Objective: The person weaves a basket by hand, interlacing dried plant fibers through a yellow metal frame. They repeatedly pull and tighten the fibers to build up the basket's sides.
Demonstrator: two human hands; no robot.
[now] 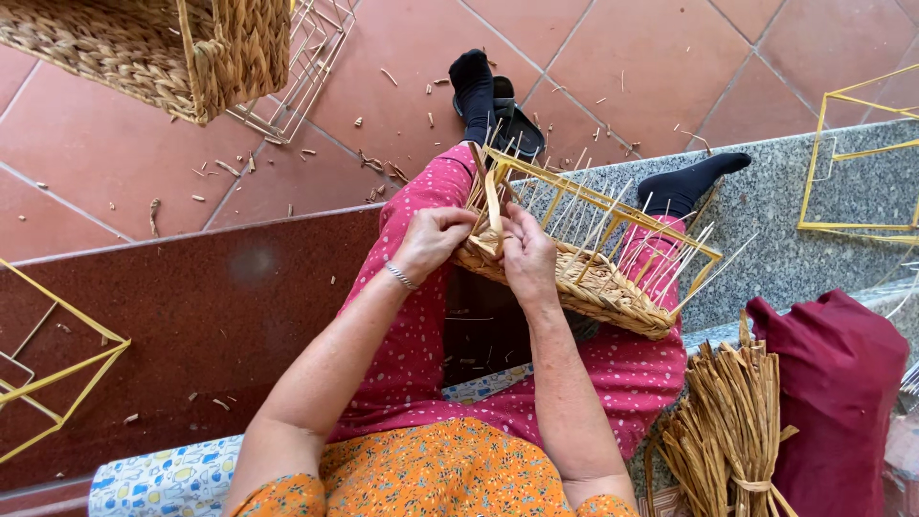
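A half-woven straw basket on a yellow wire frame rests across my lap, its thin upright stakes sticking out. My left hand pinches a flat straw strand at the basket's near corner. My right hand grips the woven rim right beside it, fingers curled over the same strand. Both hands nearly touch each other. A thin bracelet is on my left wrist.
A tied bundle of straw and a dark red cloth bag lie at my right. A finished woven basket sits top left, with bare yellow wire frames at left and far right. Straw scraps litter the tiles.
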